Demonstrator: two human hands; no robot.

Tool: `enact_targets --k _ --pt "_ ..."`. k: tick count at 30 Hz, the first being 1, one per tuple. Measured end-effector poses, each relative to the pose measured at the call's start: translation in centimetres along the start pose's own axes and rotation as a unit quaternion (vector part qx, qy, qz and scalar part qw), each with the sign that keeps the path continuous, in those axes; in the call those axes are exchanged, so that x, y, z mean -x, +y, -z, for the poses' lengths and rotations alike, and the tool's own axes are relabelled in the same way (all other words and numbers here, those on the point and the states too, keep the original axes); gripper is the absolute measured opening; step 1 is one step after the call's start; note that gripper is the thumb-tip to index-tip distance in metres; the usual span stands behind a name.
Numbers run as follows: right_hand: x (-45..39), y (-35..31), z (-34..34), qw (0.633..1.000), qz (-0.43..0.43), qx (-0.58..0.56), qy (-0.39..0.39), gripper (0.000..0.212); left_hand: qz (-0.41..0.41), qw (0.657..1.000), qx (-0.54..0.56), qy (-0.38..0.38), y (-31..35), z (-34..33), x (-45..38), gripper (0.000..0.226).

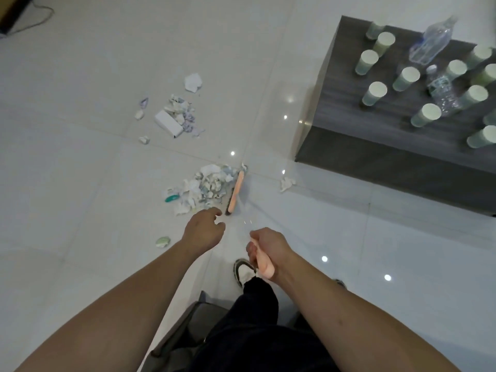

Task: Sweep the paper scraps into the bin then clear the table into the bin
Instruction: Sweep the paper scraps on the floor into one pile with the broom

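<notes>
Head view looks straight down on a glossy pale tiled floor (pixel 80 183) that mirrors small ceiling lights as bright dots. A dark wood-grain bench (pixel 375 162) fills the upper right; on it stand many pale green paper cups (pixel 377 93), and among them two clear plastic bottles (pixel 432 44), one lying and one crumpled. At the far upper left corner a dark object and a thin cable (pixel 40 14) lie on the floor.

Paper scraps are in two groups. The nearer pile (pixel 204 185) lies just left of the broom head (pixel 235 190), whose peach-coloured back touches the pile's right edge; a teal scrap sits at the pile's left. A farther pile (pixel 179 114) lies up the floor, with a small white box (pixel 168 124) against it and a crumpled white sheet (pixel 193 81) beyond. Single scraps lie apart: one (pixel 286 183) to the right of the broom head near the bench, and a greenish one (pixel 162 241) beside the left forearm.

The right hand (pixel 264 251) has its fingers curled round the peach broom handle (pixel 264 267), gripping it. The left hand (pixel 205 228) hangs just over the floor near the broom head with fingers loosely curled, holding nothing. Below are dark trousers and a shoe (pixel 243 269), and at the bottom edge a grey bin (pixel 185 328), partly hidden by the leg.
</notes>
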State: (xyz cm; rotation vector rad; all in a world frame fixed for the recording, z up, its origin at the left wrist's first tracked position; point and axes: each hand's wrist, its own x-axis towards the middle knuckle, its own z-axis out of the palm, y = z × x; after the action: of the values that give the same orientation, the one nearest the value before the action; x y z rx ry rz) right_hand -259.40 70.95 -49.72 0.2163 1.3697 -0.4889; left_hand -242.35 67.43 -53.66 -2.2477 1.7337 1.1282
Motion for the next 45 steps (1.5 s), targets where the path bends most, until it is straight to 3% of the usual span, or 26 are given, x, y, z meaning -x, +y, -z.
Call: enact_targets --k 6,9,14,18,23,27,33,38,45 --pt "1.9 -2.8 1.9 0.995 0.043 0.01 0.092 0.022 -0.062 0.998 0.008 -0.015 4.1 0.8 -2.0 0.04" --pt "2.5 -4.6 4.0 0.985 0.072 0.026 0.156 0.019 -0.087 0.996 0.012 -0.021 6.3 0.7 -2.9 0.04" --pt "0.9 -7.9 8.3 0.973 0.106 0.058 0.197 0.013 -0.095 0.995 0.013 -0.03 8.9 0.8 -4.2 0.039" --pt "-0.4 -8.7 9.1 0.985 0.055 0.089 0.136 0.002 -0.073 0.997 0.012 -0.017 9.6 1.2 -4.9 0.04" --pt "0.7 -12.3 8.0 0.997 0.007 0.071 0.004 0.007 -0.032 0.999 0.018 0.002 10.7 2.2 -5.4 0.039" --pt "1.1 -14.3 4.5 0.991 0.021 0.128 0.026 0.01 0.011 0.998 0.048 0.03 11.3 2.8 -5.0 0.041" --pt "-0.6 -15.5 -0.5 0.985 -0.008 0.163 0.064 0.043 0.09 0.988 0.103 0.076 8.3 3.1 -2.5 0.041" --pt "-3.5 -12.7 -5.6 0.985 -0.005 0.159 0.069 0.011 0.171 0.97 0.145 0.089 1.8 3.8 -0.7 0.039" --pt "-5.6 -11.3 -15.0 0.982 0.002 0.187 0.009 0.018 0.251 0.942 0.195 0.108 -6.7 5.7 -0.9 0.039"
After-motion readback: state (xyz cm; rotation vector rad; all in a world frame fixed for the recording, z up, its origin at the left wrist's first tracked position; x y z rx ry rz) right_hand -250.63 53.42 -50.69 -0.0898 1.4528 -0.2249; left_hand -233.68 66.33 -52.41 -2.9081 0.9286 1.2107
